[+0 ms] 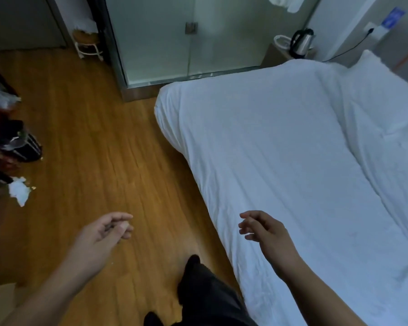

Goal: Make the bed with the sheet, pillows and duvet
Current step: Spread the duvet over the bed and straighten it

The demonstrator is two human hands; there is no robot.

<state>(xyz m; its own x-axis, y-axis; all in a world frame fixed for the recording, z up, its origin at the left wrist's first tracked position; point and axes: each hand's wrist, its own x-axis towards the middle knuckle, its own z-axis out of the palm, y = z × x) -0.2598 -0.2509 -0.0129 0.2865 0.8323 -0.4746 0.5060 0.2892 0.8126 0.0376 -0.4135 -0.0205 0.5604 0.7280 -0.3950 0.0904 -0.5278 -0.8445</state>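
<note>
My left hand [104,231]: fingers loosely curled, empty, above wooden floor [99,142].
My right hand [262,228]: relaxed, empty, over bed edge.
Duvet [280,147]: one, white, spread across bed.
Kettle [302,42]: one, on bedside stand.

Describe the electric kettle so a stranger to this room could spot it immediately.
Start at the big white-covered bed and follow it to its far end. Just beyond stands a low bedside cabinet beside the frosted glass partition. On it sits the shiny steel kettle with black handle and lid, the only dark metallic thing there.
</note>
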